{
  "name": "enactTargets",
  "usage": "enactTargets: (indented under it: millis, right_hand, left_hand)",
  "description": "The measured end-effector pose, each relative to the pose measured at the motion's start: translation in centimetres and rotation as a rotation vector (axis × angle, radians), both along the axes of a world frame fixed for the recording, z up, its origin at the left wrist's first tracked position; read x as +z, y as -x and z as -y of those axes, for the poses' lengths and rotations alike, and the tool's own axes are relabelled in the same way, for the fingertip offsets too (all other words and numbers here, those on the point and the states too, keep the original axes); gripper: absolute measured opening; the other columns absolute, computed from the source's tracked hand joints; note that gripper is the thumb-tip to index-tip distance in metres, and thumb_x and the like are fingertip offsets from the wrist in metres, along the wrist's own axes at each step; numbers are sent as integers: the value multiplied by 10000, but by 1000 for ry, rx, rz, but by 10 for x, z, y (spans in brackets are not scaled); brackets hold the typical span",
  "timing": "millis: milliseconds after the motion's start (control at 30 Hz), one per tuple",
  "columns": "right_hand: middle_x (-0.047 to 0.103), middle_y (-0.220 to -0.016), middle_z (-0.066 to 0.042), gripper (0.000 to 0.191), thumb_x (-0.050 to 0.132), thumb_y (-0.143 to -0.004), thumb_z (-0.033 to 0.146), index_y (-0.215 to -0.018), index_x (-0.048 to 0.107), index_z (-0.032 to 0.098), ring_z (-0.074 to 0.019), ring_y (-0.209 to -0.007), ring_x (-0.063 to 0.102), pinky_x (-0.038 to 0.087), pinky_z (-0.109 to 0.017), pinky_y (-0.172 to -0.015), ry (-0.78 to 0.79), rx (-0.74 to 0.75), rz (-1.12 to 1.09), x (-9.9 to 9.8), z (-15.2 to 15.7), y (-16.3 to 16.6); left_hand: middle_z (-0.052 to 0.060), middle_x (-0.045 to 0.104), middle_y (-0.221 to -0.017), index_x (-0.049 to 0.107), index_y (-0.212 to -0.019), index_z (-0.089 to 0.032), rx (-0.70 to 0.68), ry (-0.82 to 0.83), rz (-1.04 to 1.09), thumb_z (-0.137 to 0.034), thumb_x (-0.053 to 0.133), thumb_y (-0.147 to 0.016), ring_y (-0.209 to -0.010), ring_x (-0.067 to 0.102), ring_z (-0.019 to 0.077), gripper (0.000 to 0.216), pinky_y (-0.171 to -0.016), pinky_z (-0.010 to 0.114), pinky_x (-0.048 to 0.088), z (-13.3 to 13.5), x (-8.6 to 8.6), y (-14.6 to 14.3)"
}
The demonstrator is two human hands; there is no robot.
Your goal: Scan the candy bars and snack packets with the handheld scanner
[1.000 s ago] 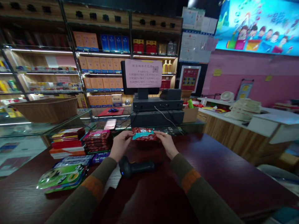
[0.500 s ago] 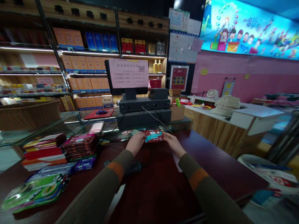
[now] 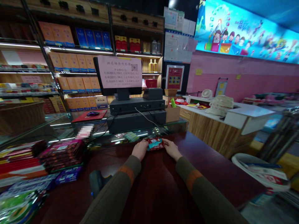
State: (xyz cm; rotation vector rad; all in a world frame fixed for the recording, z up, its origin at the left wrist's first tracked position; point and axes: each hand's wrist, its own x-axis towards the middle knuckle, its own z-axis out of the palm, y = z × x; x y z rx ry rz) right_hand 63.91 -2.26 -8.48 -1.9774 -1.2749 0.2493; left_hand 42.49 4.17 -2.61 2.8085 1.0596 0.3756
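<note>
Between my two hands is a snack packet [image 3: 155, 144], dark red-brown with a turquoise label, at the far side of the dark wooden counter [image 3: 161, 180]. My left hand [image 3: 140, 149] is closed on its left end. My right hand [image 3: 172, 150] pinches the right end between thumb and fingers. Left of my left forearm lies a dark handheld device [image 3: 98, 183], partly behind my sleeve; it looks like a barcode scanner. Further left, a stack of similar brown-red packets [image 3: 62, 154] sits beside a pile of red and yellow packets [image 3: 22, 158].
A glass display case [image 3: 116, 140] borders the counter's far side, carrying a cash register [image 3: 137, 115] and a monitor with a pink sign [image 3: 120, 73]. Blue packs [image 3: 68, 175] and a green package [image 3: 21, 202] lie at left. A white bin [image 3: 261, 174] stands at right.
The view has turned to the right, so the stacks sit further left. Both hands still hold the packet, which appears slightly lower in the view. The dark handheld device shows more beside my left sleeve.
</note>
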Motion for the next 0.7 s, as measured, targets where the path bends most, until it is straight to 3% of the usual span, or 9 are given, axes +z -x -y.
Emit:
enactTargets:
  millis: [267,533,700]
  right_hand:
    - [634,-1385,-48,573,435,-871,120,-1392,564,321,-238,-1369,488,164,-599,-1184,134,10,93,-5,-6,0]
    - [553,-1459,-101,575,357,-917,113,-1444,506,287,-227,-1450,370,143,-618,-1182,181,16,174,-5,-4,6]
    - [518,-1492,-103,566,328,-948,135,-1483,453,271,-237,-1476,323,121,-655,-1179,215,20,231,-4,-1,10]
  left_hand:
    - [114,683,-1135,708,-1021,-184,-2,-5,-14,-104,400,-949,-1001,699,210,325,-853,285,517,-7,-12,-3]
    - [162,702,-1126,717,-1036,-126,-30,-25,-40,-67,436,-905,-1103,665,234,316,-977,335,492,-10,-15,-3]
    - [142,689,-1250,732,-1058,-150,-57,-96,-17,-291,498,-944,-1388,459,309,296,-1177,489,321,-5,-16,2]
